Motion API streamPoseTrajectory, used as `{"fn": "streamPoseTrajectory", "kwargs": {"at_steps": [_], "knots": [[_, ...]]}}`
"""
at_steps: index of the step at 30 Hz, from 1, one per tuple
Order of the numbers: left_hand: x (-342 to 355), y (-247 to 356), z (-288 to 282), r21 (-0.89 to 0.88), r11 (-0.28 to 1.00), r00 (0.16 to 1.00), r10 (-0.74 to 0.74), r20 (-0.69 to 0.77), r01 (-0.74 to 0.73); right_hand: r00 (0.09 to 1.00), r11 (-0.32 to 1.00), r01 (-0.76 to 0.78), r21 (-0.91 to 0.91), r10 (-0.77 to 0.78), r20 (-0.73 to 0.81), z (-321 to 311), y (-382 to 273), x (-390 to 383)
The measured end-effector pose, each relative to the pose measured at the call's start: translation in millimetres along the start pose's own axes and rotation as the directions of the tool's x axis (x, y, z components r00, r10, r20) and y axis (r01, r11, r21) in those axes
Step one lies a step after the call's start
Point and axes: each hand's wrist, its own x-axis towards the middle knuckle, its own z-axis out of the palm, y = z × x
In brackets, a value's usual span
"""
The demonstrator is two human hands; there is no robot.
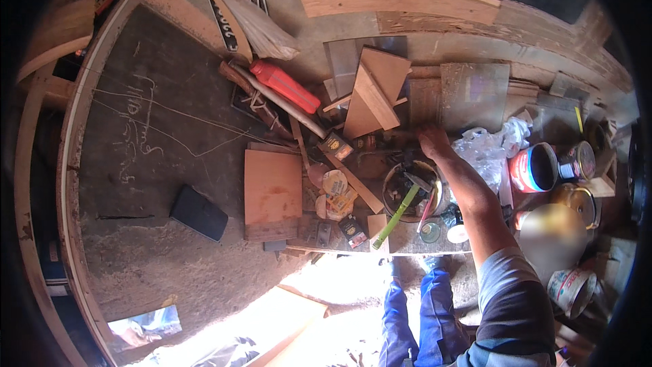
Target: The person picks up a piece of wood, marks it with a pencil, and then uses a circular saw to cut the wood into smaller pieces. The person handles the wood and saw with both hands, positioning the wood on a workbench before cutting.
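Observation:
My right arm reaches across the cluttered workbench (326, 234), and my right hand (432, 140) is at its back, just beyond a round tub of tools (388, 194). The hand is small and dim there; its fingers and anything in them cannot be made out. A hammer with a green handle (397, 217) leans out over the tub's near rim, beside a thin pink-red stick (427, 208). Right of my hand lies a crumpled clear plastic bag (481, 153). Thin wooden boards (424, 105) stand behind the hand. My left hand is not in view.
Open paint cans (533, 168) crowd the right side. Left of the tub lie small cartons (352, 231), a flat brown board (273, 187) and a red plastic bottle (285, 86). A dark flat case (198, 213) lies farther left. A glass jar (429, 232) stands near the front edge.

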Motion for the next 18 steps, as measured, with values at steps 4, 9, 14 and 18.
{"fn": "streamPoseTrajectory", "kwargs": {"at_steps": [4, 9, 14, 18], "knots": [[-13, -1, 17, -0.043, 0.999, 0.999, -0.023, -0.024, 0.022, 0.995, 0.997, -0.066, -0.038, 0.069, 0.076, -15, 1, 5], [-33, -2, 33, -0.089, 0.996, 0.999, -0.030, -0.032, 0.027, 0.997, 0.981, 0.081, -0.175, -0.078, 0.025, -72, 21, 8], [-58, -18, 46, -0.139, 0.990, 0.998, -0.042, -0.038, 0.036, 0.956, 0.930, 0.258, -0.263, -0.206, 0.208, -143, 44, 11], [-83, -53, 55, -0.194, 0.978, 0.996, -0.082, -0.045, 0.072, 0.941, 0.909, 0.286, -0.304, -0.207, 0.266, -210, 77, -5]]}}
